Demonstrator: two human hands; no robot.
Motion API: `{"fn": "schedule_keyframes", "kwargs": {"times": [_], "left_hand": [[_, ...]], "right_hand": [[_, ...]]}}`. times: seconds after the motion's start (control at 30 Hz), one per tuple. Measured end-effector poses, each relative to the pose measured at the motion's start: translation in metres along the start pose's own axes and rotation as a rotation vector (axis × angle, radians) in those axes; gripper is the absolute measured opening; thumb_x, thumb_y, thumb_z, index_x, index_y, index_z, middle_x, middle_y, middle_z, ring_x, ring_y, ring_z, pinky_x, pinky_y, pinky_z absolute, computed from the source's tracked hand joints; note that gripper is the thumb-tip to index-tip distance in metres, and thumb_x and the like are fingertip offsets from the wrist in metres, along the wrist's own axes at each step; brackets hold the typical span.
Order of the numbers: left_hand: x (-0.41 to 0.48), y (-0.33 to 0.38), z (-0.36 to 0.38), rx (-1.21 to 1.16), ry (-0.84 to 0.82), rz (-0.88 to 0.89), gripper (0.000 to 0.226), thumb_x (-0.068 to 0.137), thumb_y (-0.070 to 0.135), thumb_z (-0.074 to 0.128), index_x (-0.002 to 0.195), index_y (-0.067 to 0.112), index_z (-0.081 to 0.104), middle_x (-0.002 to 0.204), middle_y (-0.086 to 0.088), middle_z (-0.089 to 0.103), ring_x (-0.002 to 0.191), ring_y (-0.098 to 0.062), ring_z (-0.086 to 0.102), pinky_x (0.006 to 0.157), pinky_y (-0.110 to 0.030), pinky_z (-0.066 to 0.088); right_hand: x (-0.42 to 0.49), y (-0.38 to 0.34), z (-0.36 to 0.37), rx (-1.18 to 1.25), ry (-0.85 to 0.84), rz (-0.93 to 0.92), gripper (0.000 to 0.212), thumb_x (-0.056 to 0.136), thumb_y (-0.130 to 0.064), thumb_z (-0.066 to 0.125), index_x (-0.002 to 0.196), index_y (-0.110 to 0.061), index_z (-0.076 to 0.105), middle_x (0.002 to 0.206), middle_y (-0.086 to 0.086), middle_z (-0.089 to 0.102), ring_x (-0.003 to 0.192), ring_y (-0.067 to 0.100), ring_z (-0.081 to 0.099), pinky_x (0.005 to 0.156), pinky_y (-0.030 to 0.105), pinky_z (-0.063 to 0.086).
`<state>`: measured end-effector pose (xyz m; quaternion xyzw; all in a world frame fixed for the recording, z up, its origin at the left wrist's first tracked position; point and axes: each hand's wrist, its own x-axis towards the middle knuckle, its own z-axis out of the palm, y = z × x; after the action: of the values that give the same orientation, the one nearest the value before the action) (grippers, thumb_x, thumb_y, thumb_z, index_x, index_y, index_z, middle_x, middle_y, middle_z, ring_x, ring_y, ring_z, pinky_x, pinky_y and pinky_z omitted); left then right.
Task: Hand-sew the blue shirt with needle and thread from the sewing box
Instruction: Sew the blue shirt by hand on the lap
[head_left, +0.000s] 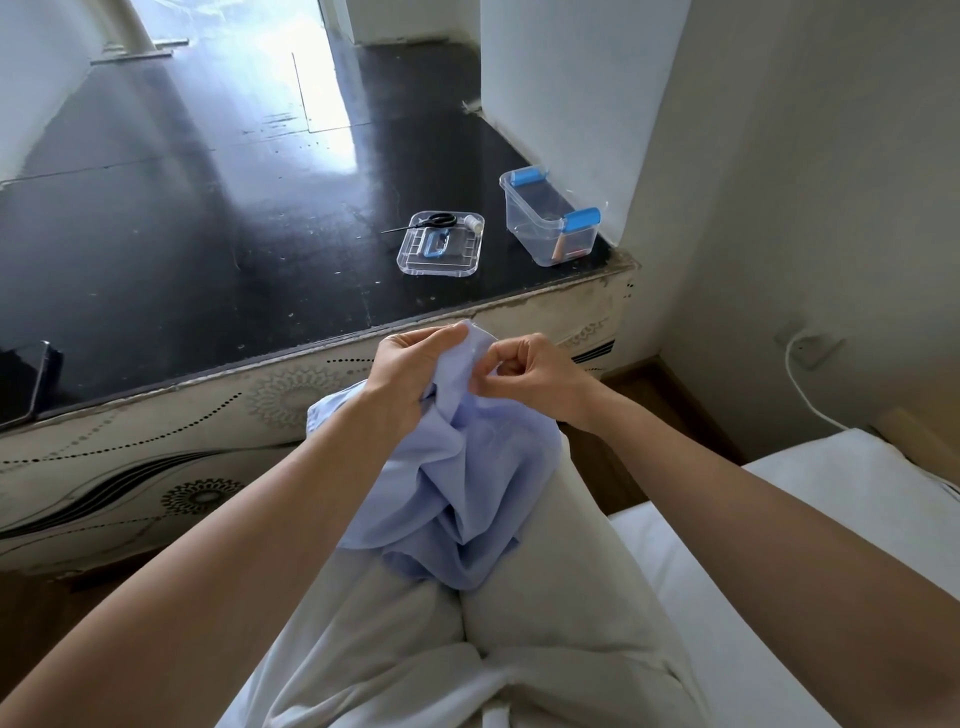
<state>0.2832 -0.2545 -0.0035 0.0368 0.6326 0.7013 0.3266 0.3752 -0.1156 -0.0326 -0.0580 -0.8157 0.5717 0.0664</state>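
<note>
Since the sewing box (550, 218) stands open on the dark tabletop (208, 234), with its lid (441, 244) laid beside it carrying the scissors (434, 221) and a white thread spool (472, 221), the fetching of materials can be judged done and the stitching itself under way. How many stitches have been made cannot be told; no seam, thread or needle can be made out.

The blue shirt (457, 483) is bunched on the lap, with one fold lifted clear of it. That fold is gripped by the left hand (415, 369), whose fingers (441, 338) are curled round the cloth from the left side. The right hand (530, 371) is held just beside it, touching the same fold; its fingers (501, 364) are curled, with thumb and forefinger pinched together on the fold's edge. The box and lid lie well apart from both hands.
</note>
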Motion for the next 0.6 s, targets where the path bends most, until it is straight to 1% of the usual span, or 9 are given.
{"fn": "schedule_keyframes", "kwargs": {"times": [0.1, 0.23, 0.27, 0.33, 0.37, 0.43, 0.5, 0.57, 0.6], "left_hand": [[0.005, -0.002, -0.002, 0.029, 0.02, 0.02, 0.008, 0.083, 0.016, 0.075, 0.082, 0.009, 0.071, 0.074, -0.011, 0.068, 0.064, -0.023, 0.062, 0.052, -0.025, 0.054], [0.006, -0.002, -0.001, 0.064, 0.022, 0.034, 0.006, 0.083, 0.017, 0.075, 0.086, 0.012, 0.072, 0.08, -0.01, 0.07, 0.069, -0.022, 0.065, 0.053, -0.027, 0.056], [0.007, -0.003, -0.002, 0.071, 0.021, 0.041, 0.007, 0.083, 0.017, 0.075, 0.087, 0.011, 0.073, 0.082, -0.011, 0.07, 0.071, -0.023, 0.065, 0.054, -0.028, 0.056], [0.008, -0.002, -0.004, 0.099, 0.013, 0.048, 0.011, 0.082, 0.018, 0.076, 0.09, 0.011, 0.074, 0.086, -0.012, 0.071, 0.074, -0.024, 0.065, 0.055, -0.028, 0.055], [0.008, -0.002, -0.003, 0.119, 0.002, 0.051, 0.012, 0.083, 0.018, 0.076, 0.092, 0.01, 0.074, 0.086, -0.012, 0.07, 0.073, -0.023, 0.065, 0.055, -0.028, 0.054], [0.006, 0.0, -0.003, 0.162, -0.027, 0.076, 0.011, 0.084, 0.018, 0.074, 0.092, 0.01, 0.073, 0.081, -0.009, 0.069, 0.067, -0.017, 0.064, 0.052, -0.023, 0.052], [0.004, 0.001, -0.005, 0.252, -0.045, 0.131, 0.005, 0.086, 0.017, 0.073, 0.086, 0.012, 0.073, 0.075, -0.004, 0.068, 0.062, -0.011, 0.061, 0.051, -0.02, 0.049], [0.005, 0.002, -0.008, 0.359, -0.066, 0.173, 0.008, 0.085, 0.022, 0.074, 0.083, 0.016, 0.076, 0.076, -0.008, 0.069, 0.068, -0.016, 0.059, 0.059, -0.027, 0.047], [0.005, 0.002, -0.01, 0.407, -0.083, 0.185, 0.009, 0.085, 0.025, 0.075, 0.083, 0.017, 0.078, 0.081, -0.014, 0.069, 0.072, -0.02, 0.058, 0.064, -0.032, 0.044]], "right_hand": [[-0.005, 0.003, -0.004, 0.008, -0.08, 0.043, 0.019, 0.087, -0.019, 0.072, 0.088, 0.0, 0.07, 0.071, 0.032, 0.052, 0.063, 0.03, 0.043, 0.059, 0.032, 0.04], [-0.01, -0.001, -0.013, 0.004, -0.098, 0.104, 0.02, 0.089, -0.017, 0.07, 0.095, 0.003, 0.069, 0.083, 0.03, 0.059, 0.067, 0.027, 0.05, 0.056, 0.024, 0.043], [-0.012, -0.002, -0.015, 0.002, -0.131, 0.135, 0.022, 0.089, -0.016, 0.07, 0.097, 0.005, 0.068, 0.083, 0.027, 0.06, 0.065, 0.021, 0.052, 0.055, 0.021, 0.042], [-0.015, -0.004, -0.017, -0.012, -0.212, 0.205, 0.022, 0.09, -0.015, 0.069, 0.097, 0.005, 0.067, 0.073, 0.012, 0.058, 0.057, 0.007, 0.049, 0.05, 0.016, 0.037], [-0.016, -0.005, -0.017, -0.011, -0.231, 0.225, 0.021, 0.09, -0.016, 0.068, 0.097, 0.004, 0.067, 0.071, 0.007, 0.056, 0.055, 0.006, 0.047, 0.048, 0.016, 0.035], [-0.016, -0.004, -0.018, 0.018, -0.187, 0.227, 0.023, 0.092, -0.021, 0.067, 0.095, 0.002, 0.065, 0.076, 0.017, 0.054, 0.058, 0.011, 0.046, 0.05, 0.019, 0.034], [-0.016, -0.007, -0.02, 0.068, -0.086, 0.205, 0.018, 0.096, -0.021, 0.06, 0.087, -0.004, 0.06, 0.077, 0.02, 0.05, 0.058, 0.017, 0.044, 0.051, 0.022, 0.034], [-0.014, -0.01, -0.022, 0.113, 0.042, 0.159, 0.015, 0.098, -0.013, 0.052, 0.083, -0.01, 0.054, 0.069, 0.011, 0.05, 0.051, 0.007, 0.045, 0.048, 0.017, 0.037], [-0.012, -0.011, -0.023, 0.123, 0.114, 0.127, 0.014, 0.098, -0.009, 0.05, 0.085, -0.011, 0.054, 0.065, 0.002, 0.053, 0.048, 0.003, 0.047, 0.047, 0.014, 0.039]]}}
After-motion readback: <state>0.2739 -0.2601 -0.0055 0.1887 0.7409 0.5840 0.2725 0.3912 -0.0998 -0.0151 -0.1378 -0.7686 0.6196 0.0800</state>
